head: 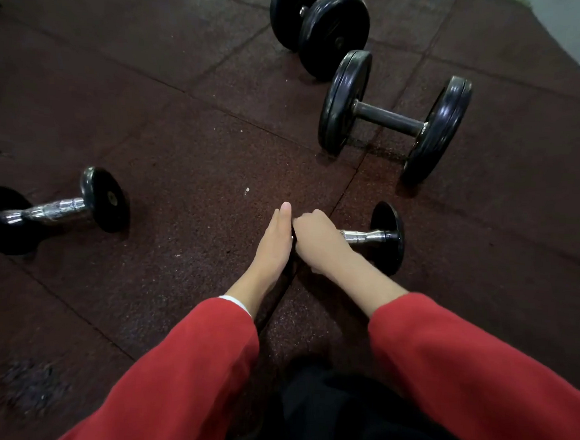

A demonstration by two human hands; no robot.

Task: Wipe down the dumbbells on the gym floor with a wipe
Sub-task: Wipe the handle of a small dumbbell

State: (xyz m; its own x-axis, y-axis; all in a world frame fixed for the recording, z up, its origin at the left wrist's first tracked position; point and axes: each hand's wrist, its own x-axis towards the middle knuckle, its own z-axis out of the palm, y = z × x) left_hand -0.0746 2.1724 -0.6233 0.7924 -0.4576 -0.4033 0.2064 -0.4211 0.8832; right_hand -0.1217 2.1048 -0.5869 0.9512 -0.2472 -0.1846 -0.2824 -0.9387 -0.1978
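A small dumbbell (380, 238) with a chrome handle and black end plates lies on the floor in front of me. My right hand (318, 240) is closed in a fist around the left part of its handle. My left hand (276, 243) lies with straight fingers against the dumbbell's left end plate, which is almost fully hidden behind it. No wipe shows; whether one is inside the right fist I cannot tell. A second small chrome-handled dumbbell (56, 208) lies to the left, apart from both hands.
Two larger black dumbbells rest further away: one (391, 118) at the right with a dark bar, another (316, 25) behind it. The floor is dark red rubber tiles (190, 151) with seams. My dark trousers (353, 420) fill the bottom edge.
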